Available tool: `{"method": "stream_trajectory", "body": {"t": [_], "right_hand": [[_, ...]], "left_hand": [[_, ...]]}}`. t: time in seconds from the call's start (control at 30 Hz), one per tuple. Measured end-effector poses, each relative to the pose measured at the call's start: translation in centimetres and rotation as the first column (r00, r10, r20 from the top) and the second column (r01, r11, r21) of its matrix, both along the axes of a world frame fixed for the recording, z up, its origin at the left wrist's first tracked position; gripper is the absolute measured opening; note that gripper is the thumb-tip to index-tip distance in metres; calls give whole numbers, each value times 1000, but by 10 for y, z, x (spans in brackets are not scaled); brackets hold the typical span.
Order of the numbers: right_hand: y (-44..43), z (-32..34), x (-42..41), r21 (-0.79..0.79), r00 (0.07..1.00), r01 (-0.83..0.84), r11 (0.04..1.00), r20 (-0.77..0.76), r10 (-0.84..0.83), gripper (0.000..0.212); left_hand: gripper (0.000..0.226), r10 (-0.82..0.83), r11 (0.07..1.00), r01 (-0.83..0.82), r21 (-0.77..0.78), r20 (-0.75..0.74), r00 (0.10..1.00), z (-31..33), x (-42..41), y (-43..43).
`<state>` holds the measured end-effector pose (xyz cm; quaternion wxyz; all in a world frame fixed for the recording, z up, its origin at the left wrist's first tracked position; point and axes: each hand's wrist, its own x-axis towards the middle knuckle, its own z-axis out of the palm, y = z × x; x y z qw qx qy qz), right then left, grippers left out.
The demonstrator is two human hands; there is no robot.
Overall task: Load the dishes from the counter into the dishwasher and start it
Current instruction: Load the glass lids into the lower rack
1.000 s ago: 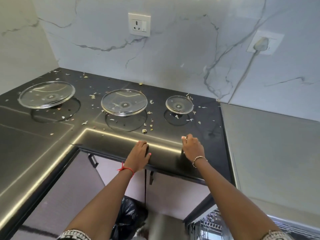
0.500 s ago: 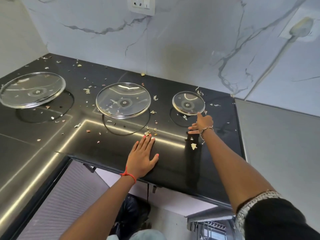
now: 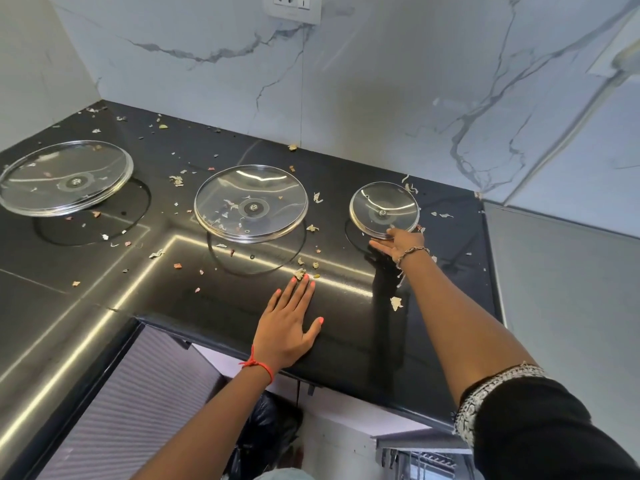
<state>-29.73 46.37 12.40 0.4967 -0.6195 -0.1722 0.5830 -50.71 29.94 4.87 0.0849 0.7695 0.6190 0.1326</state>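
No legible text, brand, number anywhere; wall switch rocker [image 3: 304, 2] bears small vertical bar mark only.

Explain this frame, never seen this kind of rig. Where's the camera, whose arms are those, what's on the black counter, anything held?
No machine here: a person wears one wide-angle camera on the head, so you look down along their own arms. The left hand lies flat, fingers straight, on the black counter. The right hand is stretched out to the small glass lid, fingers at its near rim; whether it grips yet is unclear. Two bigger glass lids, the middle lid and the large lid, lie further left, untouched. Bits of food scraps are scattered over the counter.
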Motion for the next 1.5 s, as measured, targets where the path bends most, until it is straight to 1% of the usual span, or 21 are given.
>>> {"method": "stream_trajectory", "body": {"t": [0.07,0.17,0.33,0.43,0.5,0.57,0.63,0.67,0.73,0.77,0.83,0.9,0.93,1.0,1.13,1.2,1.3,1.5], "right_hand": [[-1,-2,-2,-1,1000,24,1000,5,-24,26],[-7,-3,-4,14,997,70,997,14,-70,38],[-40,3,6,0,993,121,993,7,-121,45],[-71,2,17,12,992,128,992,6,-128,48],[-93,3,26,19,993,116,993,2,-116,45],[-117,7,33,31,995,98,995,-13,-97,38],[-139,11,39,59,996,82,995,-46,-79,27],[-152,12,42,79,995,75,994,-69,-69,28],[-175,13,47,109,992,60,992,-113,-48,40],[-187,13,49,117,991,53,992,-126,-38,41],[-208,12,52,123,992,31,992,-122,-16,35],[-232,12,52,134,996,12,991,-87,0,25],[-243,12,51,143,998,7,990,-70,3,24],[-264,10,50,171,998,1,985,-66,10,30],[-302,0,45,189,997,-21,982,-73,35,35],[-323,-8,43,179,997,-46,983,-45,55,34],[-361,-18,39,163,996,-77,984,-38,84,27],[-462,-53,34,90,996,-70,993,-41,74,28]], "left_hand": [[73,-2,1000,2,-8,-4,1000,0,0,0],[76,4,1000,-5,-19,-21,1000,0,0,0],[80,-13,1000,12,-28,-59,998,0,0,0],[88,-22,996,15,-91,-81,996,2,-1,3],[90,-12,986,-1,-167,-79,997,7,1,2],[78,5,976,-28,-217,-107,994,11,8,-8],[68,23,974,-50,-222,-126,992,12,13,-24],[66,26,975,-51,-218,-117,993,13,16,-34],[64,16,973,-34,-228,-77,997,15,17,-51],[63,13,972,-24,-235,-46,999,17,16,-59],[61,13,976,-4,-219,41,999,20,15,-77],[60,8,989,9,-146,116,993,18,11,-101],[59,5,995,9,-103,127,992,15,9,-113],[58,7,999,-2,-51,110,994,7,4,-138],[59,22,997,-16,-76,74,997,-3,-1,-182],[59,31,996,-24,-88,80,996,-6,-1,-207],[59,36,994,-28,-104,77,996,-12,0,-244],[62,11,989,0,-145,76,997,-25,3,-337]]}}
